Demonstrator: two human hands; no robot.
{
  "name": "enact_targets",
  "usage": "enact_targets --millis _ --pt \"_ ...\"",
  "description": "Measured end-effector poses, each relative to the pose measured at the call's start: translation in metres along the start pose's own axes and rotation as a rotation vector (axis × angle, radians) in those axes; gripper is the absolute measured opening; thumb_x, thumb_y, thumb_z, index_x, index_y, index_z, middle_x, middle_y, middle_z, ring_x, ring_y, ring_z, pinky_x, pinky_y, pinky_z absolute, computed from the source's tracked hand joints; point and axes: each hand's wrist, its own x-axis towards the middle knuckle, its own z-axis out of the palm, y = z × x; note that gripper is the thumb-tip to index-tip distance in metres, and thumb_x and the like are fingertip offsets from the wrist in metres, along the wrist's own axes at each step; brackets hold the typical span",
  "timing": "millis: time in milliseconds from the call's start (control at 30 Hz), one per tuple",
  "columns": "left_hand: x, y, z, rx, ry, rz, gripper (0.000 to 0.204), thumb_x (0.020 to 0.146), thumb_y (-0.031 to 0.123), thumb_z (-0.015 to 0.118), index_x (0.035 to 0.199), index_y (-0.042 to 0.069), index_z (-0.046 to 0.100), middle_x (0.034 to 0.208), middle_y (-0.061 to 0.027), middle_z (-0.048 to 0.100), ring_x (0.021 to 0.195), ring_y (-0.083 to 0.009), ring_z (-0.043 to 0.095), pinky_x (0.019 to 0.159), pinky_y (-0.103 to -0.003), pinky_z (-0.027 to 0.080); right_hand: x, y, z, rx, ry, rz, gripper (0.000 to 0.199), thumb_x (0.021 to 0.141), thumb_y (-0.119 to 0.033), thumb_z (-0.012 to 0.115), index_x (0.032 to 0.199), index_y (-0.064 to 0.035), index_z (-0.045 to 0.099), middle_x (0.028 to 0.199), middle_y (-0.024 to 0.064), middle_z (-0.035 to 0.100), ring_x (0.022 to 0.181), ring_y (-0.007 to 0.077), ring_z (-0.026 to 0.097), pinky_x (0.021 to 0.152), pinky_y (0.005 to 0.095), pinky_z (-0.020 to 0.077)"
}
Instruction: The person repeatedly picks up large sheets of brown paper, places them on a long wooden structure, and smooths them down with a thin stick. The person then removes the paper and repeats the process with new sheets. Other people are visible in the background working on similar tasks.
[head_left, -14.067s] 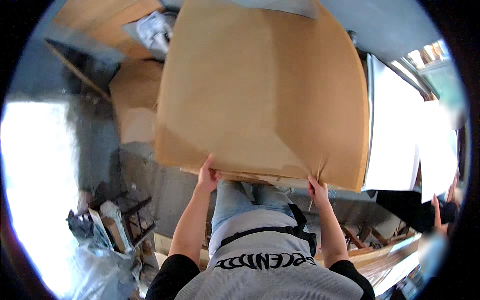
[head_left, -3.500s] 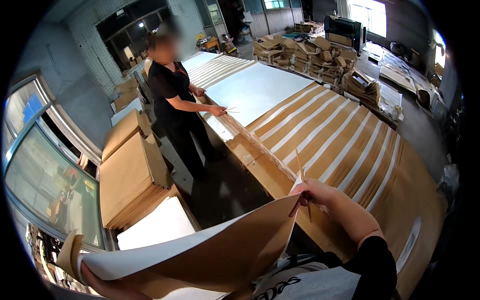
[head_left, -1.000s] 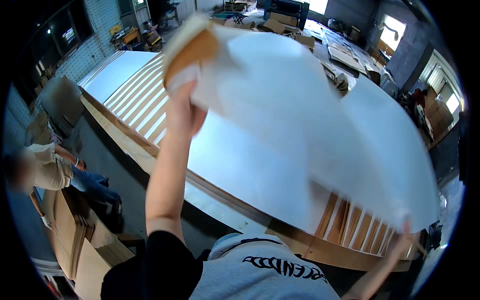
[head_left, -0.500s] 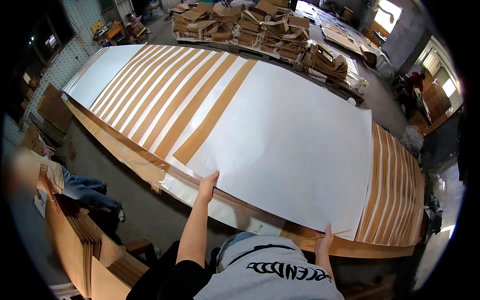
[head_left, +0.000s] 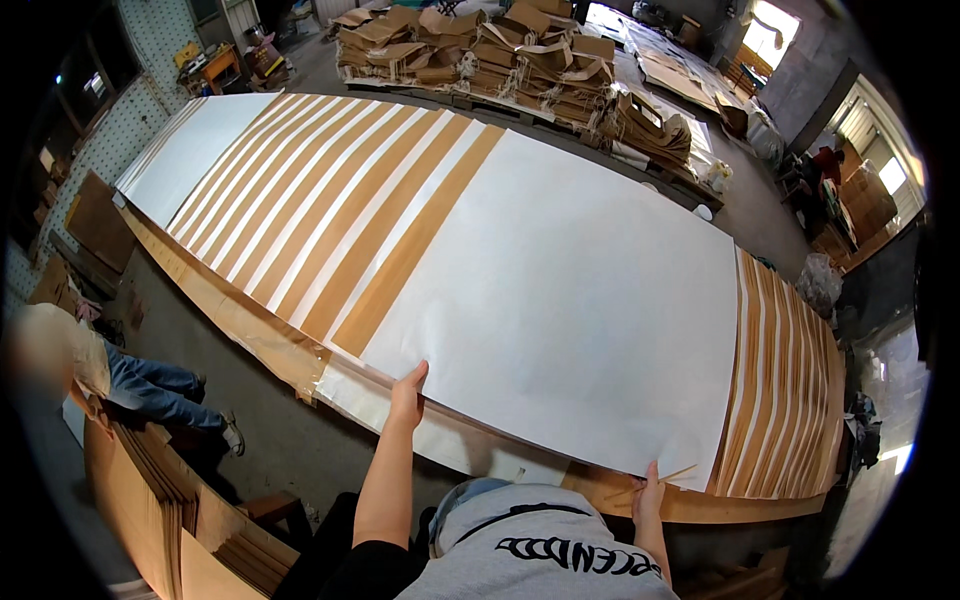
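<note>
At left, a person in blue jeans (head_left: 160, 388) is beside a stack of flat brown cardboard sheets (head_left: 130, 505). Grey floor (head_left: 275, 425) lies between it and the long pale wooden table (head_left: 232, 318). Overlapping brown-and-white paper sheets (head_left: 310, 220) form stripes along the tabletop. Next, the left hand (head_left: 406, 397), forearm extended, pinches the near edge of a large smooth white paper sheet (head_left: 570, 290) lying mid-table. The right hand (head_left: 648, 494), nearer the body, clasps that edge near its right corner, along with a thin wooden stick (head_left: 682, 473).
</note>
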Motion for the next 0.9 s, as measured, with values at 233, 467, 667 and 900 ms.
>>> enact_targets --millis 233,467,667,900 --pt "0.003 0.002 -0.008 -0.081 -0.049 -0.06 0.037 0.078 0.02 0.059 0.107 -0.002 0.05 0.108 -0.006 0.054 0.101 -0.0168 0.049 0.087 -0.028 0.037 -0.002 -0.003 0.008 -0.046 -0.015 0.003 0.042 0.083 -0.035 0.054 0.113 -0.0068 0.044 0.103 0.004 0.051 0.089 0.0146 0.051 0.071 0.0281 0.0444" --pt "0.006 0.0 -0.011 -0.132 -0.071 -0.07 0.035 0.079 0.018 0.057 0.107 -0.002 0.05 0.107 -0.0063 0.055 0.1 -0.0176 0.05 0.088 -0.029 0.037 0.003 -0.005 0.007 -0.076 -0.008 0.03 0.037 0.083 -0.035 0.053 0.107 -0.0084 0.046 0.093 0.0017 0.054 0.078 0.0118 0.052 0.063 0.0247 0.0431" --pt "0.006 0.002 -0.007 -0.121 -0.047 -0.073 0.036 0.079 0.019 0.058 0.107 -0.002 0.05 0.108 -0.008 0.054 0.101 -0.018 0.05 0.088 -0.029 0.037 -0.001 -0.011 0.016 -0.068 -0.033 0.029 0.036 0.083 -0.036 0.053 0.107 -0.0093 0.046 0.091 0.0009 0.053 0.075 0.0111 0.051 0.06 0.0237 0.0425" --pt "0.0 0.006 -0.01 0.03 0.09 0.087 0.033 0.079 0.02 0.058 0.102 -0.002 0.049 0.094 -0.0075 0.056 0.082 -0.0155 0.055 0.069 -0.029 0.045 0.003 -0.011 0.012 -0.104 -0.06 0.071 0.038 0.082 -0.038 0.054 0.106 -0.009 0.046 0.09 0.0004 0.053 0.074 0.0112 0.05 0.063 0.0229 0.0424"
